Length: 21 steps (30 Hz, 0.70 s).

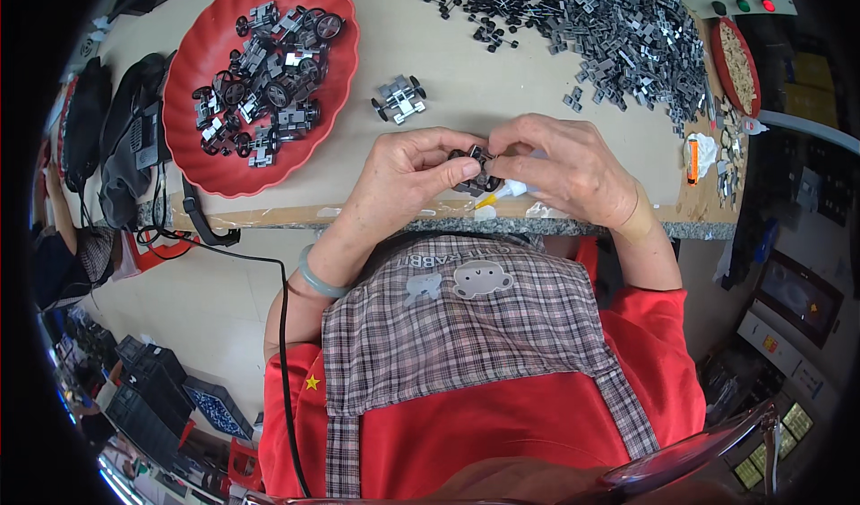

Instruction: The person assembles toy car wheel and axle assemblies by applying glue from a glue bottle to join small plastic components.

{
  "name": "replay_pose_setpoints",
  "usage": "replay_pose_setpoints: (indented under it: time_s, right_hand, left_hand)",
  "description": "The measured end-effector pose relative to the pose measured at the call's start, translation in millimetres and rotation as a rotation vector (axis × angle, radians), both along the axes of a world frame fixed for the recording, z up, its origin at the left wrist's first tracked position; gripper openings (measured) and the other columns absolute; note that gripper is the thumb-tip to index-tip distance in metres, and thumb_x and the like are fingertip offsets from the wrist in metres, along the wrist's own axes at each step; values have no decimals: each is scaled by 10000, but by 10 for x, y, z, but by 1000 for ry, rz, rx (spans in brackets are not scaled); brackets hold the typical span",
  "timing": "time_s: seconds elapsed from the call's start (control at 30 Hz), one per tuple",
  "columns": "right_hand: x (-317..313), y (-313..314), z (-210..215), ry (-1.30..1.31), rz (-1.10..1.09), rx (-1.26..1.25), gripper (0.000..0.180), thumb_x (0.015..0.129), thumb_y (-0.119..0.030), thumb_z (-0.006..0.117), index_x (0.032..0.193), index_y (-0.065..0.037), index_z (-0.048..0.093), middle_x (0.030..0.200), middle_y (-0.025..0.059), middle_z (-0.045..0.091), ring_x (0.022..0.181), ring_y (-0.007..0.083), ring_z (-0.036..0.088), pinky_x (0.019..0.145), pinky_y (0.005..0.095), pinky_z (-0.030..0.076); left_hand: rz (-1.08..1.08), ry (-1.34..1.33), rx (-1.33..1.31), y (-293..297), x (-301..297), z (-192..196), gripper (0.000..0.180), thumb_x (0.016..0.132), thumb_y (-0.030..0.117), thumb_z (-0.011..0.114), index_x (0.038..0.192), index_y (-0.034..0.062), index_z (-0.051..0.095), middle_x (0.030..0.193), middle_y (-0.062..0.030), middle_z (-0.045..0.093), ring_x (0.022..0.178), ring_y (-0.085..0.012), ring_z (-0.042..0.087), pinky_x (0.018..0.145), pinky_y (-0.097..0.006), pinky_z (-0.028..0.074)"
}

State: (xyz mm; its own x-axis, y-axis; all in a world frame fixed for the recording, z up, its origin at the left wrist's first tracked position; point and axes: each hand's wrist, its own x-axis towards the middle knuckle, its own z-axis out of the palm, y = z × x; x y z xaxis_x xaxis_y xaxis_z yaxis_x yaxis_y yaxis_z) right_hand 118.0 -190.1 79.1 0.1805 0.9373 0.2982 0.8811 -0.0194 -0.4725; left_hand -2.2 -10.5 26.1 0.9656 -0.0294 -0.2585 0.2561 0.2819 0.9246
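Close to the table's front edge, my left hand [410, 172] is closed, thumb and fingers gripping a small dark toy car chassis [473, 182] with black wheels. My right hand [566, 163] pinches at the same chassis from the other side; its fingertips partly hide the piece. Beneath the right hand is a white glue bottle [512, 188] with a yellow nozzle, mostly covered by the palm. Beyond my hands, a grey wheeled chassis [399, 99] sits alone on the table. To the left, a red scalloped tray [199, 52] holds several similar wheeled chassis.
A large heap of grey plastic parts [627, 39] spreads at the back right, with black wheels on axles [488, 3] beside it. Further right are a red dish [719, 52] of small pale pieces and an orange-and-white item [693, 160]. A black cable [285, 326] hangs at my left.
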Motion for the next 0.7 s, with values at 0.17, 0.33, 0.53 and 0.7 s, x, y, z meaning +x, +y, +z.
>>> replay_pose_setpoints:
  time_s: [0.17, 0.33, 0.53, 0.7]
  right_hand:
    - [80, 2, -105, 313, 17, 30, 274, 641, 20, 716, 892, -71, 656, 905, 23, 599, 758, 182, 633, 610, 287, 530]
    - [26, 9, -252, 479, -109, 148, 244, 689, -3, 735, 914, -67, 671, 911, 41, 624, 814, 177, 633, 678, 287, 520]
    - [-130, 5, -390, 693, -328, 286, 227, 709, -45, 772, 912, -52, 671, 900, 64, 643, 821, 163, 630, 697, 283, 510]
    - [-173, 30, -429, 479, -361, 315, 247, 690, -34, 777, 911, -56, 670, 895, 72, 639, 793, 168, 632, 682, 279, 509]
  left_hand:
    - [52, -28, -93, -53, 23, -52, 225, 874, 73, 659, 1073, -31, 636, 900, -65, 686, 795, -62, 618, 670, -182, 488]
    - [164, -98, -59, -77, 15, 13, 186, 887, 34, 630, 1060, -31, 619, 909, -77, 671, 816, -72, 619, 694, -188, 493]
    - [264, -163, -9, -126, -7, 84, 169, 874, -8, 623, 1038, -46, 609, 910, -66, 650, 801, -75, 622, 692, -201, 513]
    - [278, -237, 178, -134, -5, 3, 178, 857, 1, 639, 1031, -30, 621, 885, -58, 653, 791, -77, 625, 660, -210, 519]
